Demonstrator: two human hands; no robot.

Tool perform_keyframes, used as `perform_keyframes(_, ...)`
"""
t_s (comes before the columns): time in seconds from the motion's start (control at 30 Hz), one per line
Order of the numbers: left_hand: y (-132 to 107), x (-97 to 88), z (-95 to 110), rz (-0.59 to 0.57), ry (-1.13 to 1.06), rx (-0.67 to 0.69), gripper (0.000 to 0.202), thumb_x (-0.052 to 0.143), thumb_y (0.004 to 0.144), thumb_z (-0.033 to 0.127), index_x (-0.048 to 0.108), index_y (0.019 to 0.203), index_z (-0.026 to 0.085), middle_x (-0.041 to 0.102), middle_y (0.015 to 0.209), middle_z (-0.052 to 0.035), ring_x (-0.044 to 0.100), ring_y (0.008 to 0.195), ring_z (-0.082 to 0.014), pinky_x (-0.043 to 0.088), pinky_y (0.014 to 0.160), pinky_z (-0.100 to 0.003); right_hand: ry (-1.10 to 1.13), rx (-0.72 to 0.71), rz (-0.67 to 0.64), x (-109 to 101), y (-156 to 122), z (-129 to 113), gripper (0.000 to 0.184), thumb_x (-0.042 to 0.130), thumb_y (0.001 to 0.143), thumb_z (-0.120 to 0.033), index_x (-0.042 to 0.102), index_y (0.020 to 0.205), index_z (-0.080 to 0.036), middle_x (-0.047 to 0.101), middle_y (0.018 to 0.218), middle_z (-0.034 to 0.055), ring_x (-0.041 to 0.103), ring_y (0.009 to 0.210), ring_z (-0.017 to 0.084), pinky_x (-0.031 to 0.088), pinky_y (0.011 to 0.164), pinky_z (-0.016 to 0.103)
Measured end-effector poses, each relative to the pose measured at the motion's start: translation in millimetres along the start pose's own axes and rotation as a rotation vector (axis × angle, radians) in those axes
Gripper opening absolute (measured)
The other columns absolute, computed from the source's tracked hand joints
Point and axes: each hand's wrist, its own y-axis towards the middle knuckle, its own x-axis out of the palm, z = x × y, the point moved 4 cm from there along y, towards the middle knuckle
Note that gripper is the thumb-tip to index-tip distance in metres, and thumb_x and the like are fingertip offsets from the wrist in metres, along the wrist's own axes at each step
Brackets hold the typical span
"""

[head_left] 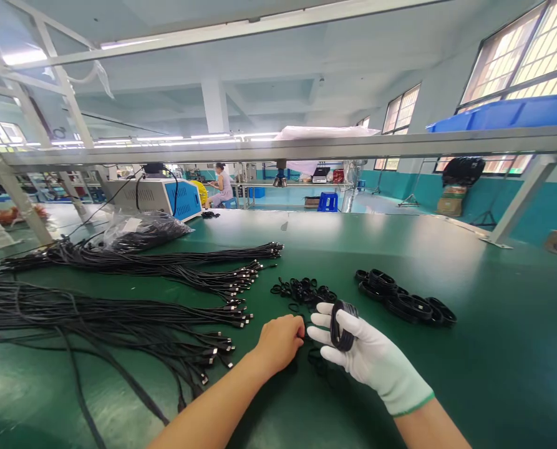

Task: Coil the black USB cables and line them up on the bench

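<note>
My right hand (365,352), in a white glove, has a coiled black cable (342,324) wound around its fingers. My bare left hand (280,342) is closed in a loose fist right beside the coil, its fingertips touching near the gloved fingers; what it pinches is hidden. Just beyond both hands lies a small heap of black ties (304,291). To the right of that, a row of finished black cable coils (406,302) lies on the green table (469,374).
Long loose black cables (119,312) with connector ends spread over the table's left half. A clear bag of cables (142,229) and a blue-and-white machine (163,196) stand at the back left. A metal frame rail (306,149) crosses overhead. A person (222,184) sits far behind.
</note>
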Motion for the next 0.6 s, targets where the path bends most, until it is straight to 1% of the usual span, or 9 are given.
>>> perform_keyframes(0.07, -1.6, -4.8, -3.4, -0.017, -0.066, -0.016, 0.016, 0.06, 0.06, 0.006, 0.055, 0.062, 0.021, 0.059, 0.074, 0.0009, 0.057, 0.086, -0.0233, 0.038, 0.078, -0.031, 0.004, -0.023, 0.048, 1.9, 0.4, 0.1, 0.039, 0.077, 0.066, -0.031, 0.062, 0.099, -0.017, 0.069, 0.095, 0.008, 0.068, 0.078, 0.018, 0.056, 0.056, 0.024)
perform_keyframes(0.13, -6.7, -13.2, -7.9, -0.048, -0.171, -0.046, 0.013, 0.06, 0.059, 0.01, 0.053, 0.06, 0.021, 0.055, 0.065, 0.002, 0.056, 0.075, -0.0208, 0.04, 0.072, -0.03, -0.011, -0.061, 0.104, 5.0, 1.8, 3.1, 0.043, 0.081, 0.06, -0.028, 0.06, 0.096, -0.017, 0.069, 0.085, 0.0057, 0.065, 0.065, 0.014, 0.051, 0.046, 0.02)
perform_keyframes(0.2, -15.3, -20.8, -10.7, -0.093, -0.32, -0.081, 0.009, 0.059, 0.061, 0.02, 0.051, 0.063, 0.02, 0.05, 0.058, 0.0034, 0.053, 0.061, -0.0168, 0.041, 0.063, -0.029, -0.061, -0.098, 0.138, 10.6, 3.8, 9.3, 0.047, 0.083, 0.055, -0.027, 0.058, 0.094, -0.016, 0.066, 0.075, 0.0036, 0.058, 0.055, 0.012, 0.044, 0.038, 0.018)
perform_keyframes(0.23, -20.6, -23.2, -11.0, -0.116, -0.405, -0.096, 0.01, 0.058, 0.062, 0.025, 0.05, 0.065, 0.02, 0.049, 0.057, 0.0039, 0.051, 0.055, -0.0147, 0.041, 0.059, -0.028, -0.096, -0.114, 0.144, 14.2, 4.9, 13.3, 0.049, 0.082, 0.054, -0.028, 0.058, 0.094, -0.016, 0.065, 0.074, 0.0035, 0.057, 0.053, 0.012, 0.042, 0.036, 0.019)
perform_keyframes(0.3, -31.8, -24.2, -9.6, -0.147, -0.573, -0.119, 0.019, 0.055, 0.063, 0.035, 0.047, 0.069, 0.019, 0.051, 0.06, 0.0034, 0.049, 0.051, -0.0114, 0.042, 0.056, -0.026, -0.169, -0.151, 0.14, 22.0, 7.5, 21.5, 0.051, 0.08, 0.054, -0.029, 0.056, 0.096, -0.015, 0.065, 0.082, 0.0058, 0.056, 0.053, 0.012, 0.043, 0.035, 0.022)
perform_keyframes(0.37, -41.5, -20.3, -6.8, -0.156, -0.704, -0.127, 0.025, 0.055, 0.062, 0.041, 0.046, 0.07, 0.019, 0.054, 0.064, 0.0021, 0.049, 0.051, -0.0092, 0.043, 0.056, -0.024, -0.237, -0.186, 0.135, 29.1, 10.6, 29.4, 0.052, 0.078, 0.053, -0.029, 0.055, 0.097, -0.015, 0.065, 0.087, 0.0068, 0.056, 0.052, 0.012, 0.044, 0.034, 0.023)
perform_keyframes(0.47, -49.9, -8.5, -3.7, -0.131, -0.9, -0.142, 0.028, 0.061, 0.059, 0.039, 0.048, 0.068, 0.017, 0.056, 0.064, 0.0012, 0.05, 0.05, -0.0071, 0.042, 0.053, -0.021, -0.315, -0.21, 0.16, 34.0, 14.3, 40.3, 0.052, 0.077, 0.051, -0.029, 0.055, 0.096, -0.015, 0.061, 0.069, 0.0001, 0.051, 0.045, 0.011, 0.039, 0.031, 0.021)
perform_keyframes(0.53, -52.1, 0.2, -2.7, -0.096, -1.012, -0.159, 0.027, 0.065, 0.056, 0.036, 0.05, 0.066, 0.016, 0.056, 0.059, 0.0021, 0.05, 0.045, -0.0064, 0.039, 0.048, -0.019, -0.316, -0.191, 0.158, 31.6, 13.4, 47.3, 0.05, 0.077, 0.054, -0.034, 0.055, 0.096, -0.016, 0.055, 0.057, -0.0041, 0.047, 0.039, 0.01, 0.036, 0.031, 0.02)
perform_keyframes(0.6, -53.6, 6.8, -1.7, -0.066, -1.073, -0.175, 0.028, 0.068, 0.053, 0.034, 0.049, 0.063, 0.016, 0.054, 0.052, 0.0038, 0.048, 0.04, -0.0066, 0.036, 0.043, -0.018, -0.264, -0.137, 0.099, 23.1, 9.3, 53.4, 0.048, 0.075, 0.059, -0.042, 0.057, 0.096, -0.018, 0.054, 0.055, -0.0033, 0.047, 0.039, 0.01, 0.039, 0.034, 0.022)
